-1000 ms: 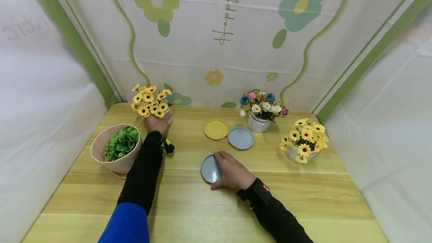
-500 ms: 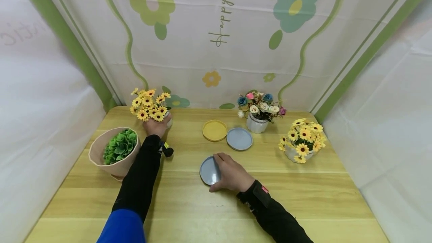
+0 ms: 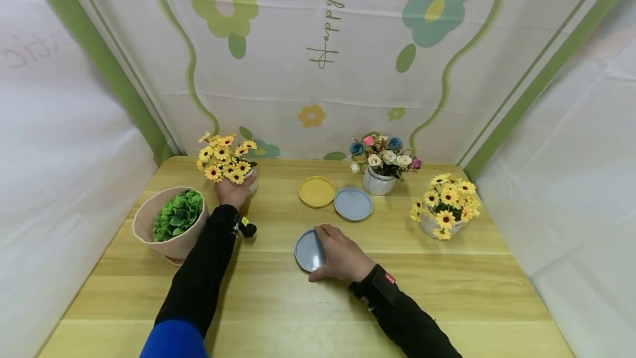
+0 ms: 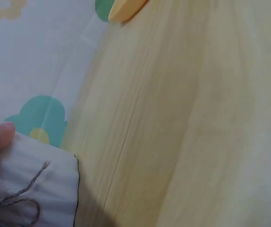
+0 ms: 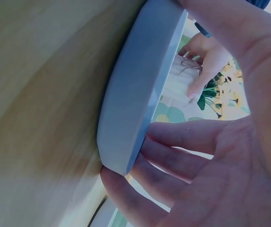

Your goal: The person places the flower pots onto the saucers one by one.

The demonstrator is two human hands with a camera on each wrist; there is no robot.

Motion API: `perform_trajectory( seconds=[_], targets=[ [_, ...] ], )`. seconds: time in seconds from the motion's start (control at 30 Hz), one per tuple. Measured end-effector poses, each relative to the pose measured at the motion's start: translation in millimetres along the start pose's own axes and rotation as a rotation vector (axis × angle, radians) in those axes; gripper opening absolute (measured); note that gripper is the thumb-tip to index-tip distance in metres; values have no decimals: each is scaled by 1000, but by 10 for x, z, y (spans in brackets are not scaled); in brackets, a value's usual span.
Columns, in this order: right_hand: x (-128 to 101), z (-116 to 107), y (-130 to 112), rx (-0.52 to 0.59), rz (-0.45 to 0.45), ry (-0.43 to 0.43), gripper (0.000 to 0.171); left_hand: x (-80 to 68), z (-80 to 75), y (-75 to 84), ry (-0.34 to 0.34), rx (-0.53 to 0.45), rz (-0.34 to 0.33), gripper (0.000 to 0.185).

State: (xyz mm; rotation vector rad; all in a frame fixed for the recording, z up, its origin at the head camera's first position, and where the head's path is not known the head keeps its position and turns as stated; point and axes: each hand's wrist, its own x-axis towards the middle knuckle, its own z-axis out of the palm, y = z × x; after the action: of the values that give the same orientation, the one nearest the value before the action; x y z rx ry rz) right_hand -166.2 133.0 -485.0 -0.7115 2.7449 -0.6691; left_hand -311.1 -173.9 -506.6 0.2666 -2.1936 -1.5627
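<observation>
My left hand (image 3: 233, 191) grips the white pot (image 3: 252, 181) of yellow daisy-like flowers (image 3: 226, 158) at the back left. In the left wrist view a fingertip (image 4: 0, 135) rests on this pot (image 4: 36, 182), which has a twine bow. At the middle of the table my right hand (image 3: 343, 254) holds a small blue-grey saucer (image 3: 309, 251) by its right side. In the right wrist view, the thumb and fingers (image 5: 185, 135) span the saucer's edge (image 5: 135, 90), low over the wood; whether it touches the table I cannot tell.
A yellow saucer (image 3: 316, 191) and another blue-grey saucer (image 3: 353, 204) lie farther back. Behind them stands a pot of mixed roses (image 3: 380, 183). Another yellow-flower pot (image 3: 445, 211) is at right, and a large pink planter (image 3: 169, 231) with greenery stands beside my left forearm. Fabric walls (image 3: 278, 70) surround the table.
My left hand and the flower pot have shifted slightly right and toward me in the last half second. The right hand and its saucer stay where they were.
</observation>
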Motion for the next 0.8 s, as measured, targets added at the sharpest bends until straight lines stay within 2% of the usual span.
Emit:
perform_trajectory(
  seconds=[0.3,0.57,0.8],
  targets=[
    [-6,20,-8,-14,-7,13,118,-203,-42,79,-64,-31,-29,83],
    [-10,37,-4,-18,-12,18,118,-357,-57,65,-150,-50,-27,83],
    [-4,30,-5,-16,-5,20,117,-511,-83,146,-229,-36,-48,80]
  ],
)
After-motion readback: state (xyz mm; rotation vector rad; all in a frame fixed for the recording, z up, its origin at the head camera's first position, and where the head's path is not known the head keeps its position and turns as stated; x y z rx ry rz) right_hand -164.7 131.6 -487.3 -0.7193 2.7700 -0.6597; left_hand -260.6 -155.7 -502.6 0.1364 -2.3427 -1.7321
